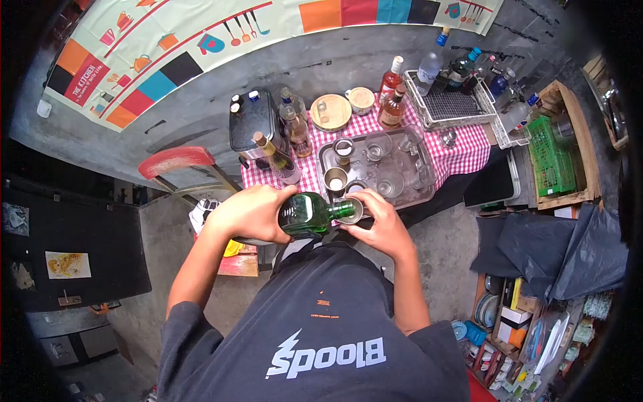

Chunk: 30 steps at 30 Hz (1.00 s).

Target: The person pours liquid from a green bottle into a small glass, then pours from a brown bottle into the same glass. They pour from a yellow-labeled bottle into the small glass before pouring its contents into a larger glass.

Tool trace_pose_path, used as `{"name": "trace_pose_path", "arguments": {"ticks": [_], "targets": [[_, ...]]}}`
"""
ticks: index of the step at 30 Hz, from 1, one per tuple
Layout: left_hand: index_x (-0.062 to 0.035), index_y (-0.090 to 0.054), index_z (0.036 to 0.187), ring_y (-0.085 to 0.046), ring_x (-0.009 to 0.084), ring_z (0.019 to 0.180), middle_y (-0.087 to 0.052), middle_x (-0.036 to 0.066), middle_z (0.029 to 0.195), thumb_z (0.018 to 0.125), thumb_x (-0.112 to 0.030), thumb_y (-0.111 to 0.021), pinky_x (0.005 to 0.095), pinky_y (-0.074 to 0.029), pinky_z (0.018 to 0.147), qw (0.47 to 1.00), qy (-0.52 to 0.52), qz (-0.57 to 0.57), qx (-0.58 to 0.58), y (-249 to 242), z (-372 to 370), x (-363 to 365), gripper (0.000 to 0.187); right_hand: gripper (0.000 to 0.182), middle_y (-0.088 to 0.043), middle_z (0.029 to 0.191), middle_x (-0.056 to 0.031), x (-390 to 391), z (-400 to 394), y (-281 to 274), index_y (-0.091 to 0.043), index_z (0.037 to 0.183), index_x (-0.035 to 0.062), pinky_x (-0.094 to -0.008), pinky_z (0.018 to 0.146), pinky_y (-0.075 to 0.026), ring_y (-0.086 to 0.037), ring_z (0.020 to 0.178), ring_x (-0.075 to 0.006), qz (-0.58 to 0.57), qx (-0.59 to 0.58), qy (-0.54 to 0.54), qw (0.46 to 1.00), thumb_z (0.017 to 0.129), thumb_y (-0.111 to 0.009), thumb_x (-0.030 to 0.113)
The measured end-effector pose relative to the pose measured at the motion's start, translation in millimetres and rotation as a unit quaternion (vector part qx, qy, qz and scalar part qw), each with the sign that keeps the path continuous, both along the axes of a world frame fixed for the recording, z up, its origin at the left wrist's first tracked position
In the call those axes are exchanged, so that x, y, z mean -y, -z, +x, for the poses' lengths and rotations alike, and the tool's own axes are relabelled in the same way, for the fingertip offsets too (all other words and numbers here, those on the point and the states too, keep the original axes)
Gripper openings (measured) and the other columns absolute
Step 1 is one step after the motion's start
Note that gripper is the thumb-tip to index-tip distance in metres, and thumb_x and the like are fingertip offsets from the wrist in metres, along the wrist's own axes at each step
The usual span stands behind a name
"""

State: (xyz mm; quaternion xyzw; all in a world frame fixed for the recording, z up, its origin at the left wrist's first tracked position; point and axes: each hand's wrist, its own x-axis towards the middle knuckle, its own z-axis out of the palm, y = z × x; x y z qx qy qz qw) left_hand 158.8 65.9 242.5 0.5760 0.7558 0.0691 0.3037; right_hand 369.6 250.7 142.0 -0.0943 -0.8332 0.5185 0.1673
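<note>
My left hand (258,213) is wrapped round a green glass bottle (305,214), which is tipped onto its side with its neck pointing right. The bottle's mouth lies over the opening of a small metal cup (353,210), held at its rim by the fingers and thumb of my right hand (380,224). Just beyond the cup is a metal tray (416,196) bearing several clear glasses, one of them a wide glass (389,182). Near the bottle, two metal cups (335,179) (343,150) stand at the tray's left side.
A corked bottle (278,161) and other bottles stand left of the tray on a checkered cloth (462,153). Behind it are a round wooden lid (331,112) and a brown-liquor bottle (392,109). A wire basket (452,114) with bottles sits back right; a red-backed chair (175,161) stands left.
</note>
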Motion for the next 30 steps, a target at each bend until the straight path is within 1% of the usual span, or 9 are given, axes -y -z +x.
{"name": "trace_pose_path", "arguments": {"ticks": [6,9,12,19,27,30], "targets": [[0.0071,-0.057,0.126,-0.071,0.0414,0.085,-0.07,0.027,0.086,0.061,-0.033,-0.087,0.0456,-0.056,0.077,1.0,0.008,-0.011,-0.005,-5,-1,-1,0.082,0.054,-0.065,0.113,-0.0144,3,-1,0,-0.062,0.12,0.0001,-0.037,0.093,-0.051,-0.066,0.105,-0.0292,0.008,-0.009,0.004,1.0,0.072,-0.084,0.008],[0.0066,-0.058,0.125,-0.071,0.0413,0.084,-0.07,0.027,0.085,0.061,-0.032,-0.086,0.0458,-0.056,0.076,1.0,0.011,-0.012,-0.004,-5,-3,-1,0.079,0.053,-0.064,0.113,-0.0174,4,-2,3,-0.06,0.123,-0.0002,-0.0409,0.092,-0.05,-0.065,0.105,-0.0355,0.026,-0.025,-0.006,0.999,0.076,-0.08,0.012],[0.006,-0.058,0.123,-0.071,0.0411,0.083,-0.07,0.026,0.083,0.061,-0.031,-0.086,0.0459,-0.056,0.074,1.0,0.013,-0.006,-0.006,-4,-5,1,0.077,0.053,-0.064,0.113,-0.0169,6,-4,3,-0.06,0.123,0.0001,-0.0409,0.093,-0.05,-0.065,0.106,-0.0357,0.02,-0.022,-0.001,1.0,0.076,-0.08,0.012],[0.004,-0.06,0.118,-0.07,0.0416,0.082,-0.069,0.025,0.081,0.061,-0.029,-0.086,0.0466,-0.055,0.072,1.0,0.018,-0.006,0.0,-6,-4,1,0.071,0.053,-0.064,0.114,-0.0164,9,-2,7,-0.06,0.123,0.0003,-0.0407,0.093,-0.05,-0.065,0.106,-0.0349,0.03,-0.025,0.004,0.999,0.076,-0.08,0.012],[0.0028,-0.06,0.117,-0.069,0.0422,0.082,-0.069,0.025,0.083,0.061,-0.029,-0.086,0.0469,-0.055,0.074,1.0,0.012,-0.013,-0.003,-4,-1,3,0.069,0.053,-0.064,0.115,-0.0169,10,-2,9,-0.06,0.123,-0.0009,-0.0404,0.093,-0.051,-0.064,0.106,-0.0346,0.026,-0.022,-0.003,0.999,0.076,-0.081,0.012],[0.0023,-0.06,0.118,-0.069,0.0424,0.083,-0.069,0.025,0.084,0.061,-0.028,-0.085,0.0468,-0.055,0.074,1.0,0.011,-0.014,-0.004,-2,-1,4,0.07,0.055,-0.065,0.114,-0.0138,11,-1,14,-0.063,0.12,0.0003,-0.0374,0.094,-0.05,-0.065,0.106,-0.029,0.004,-0.015,0.008,1.0,0.071,-0.086,0.01]]}}
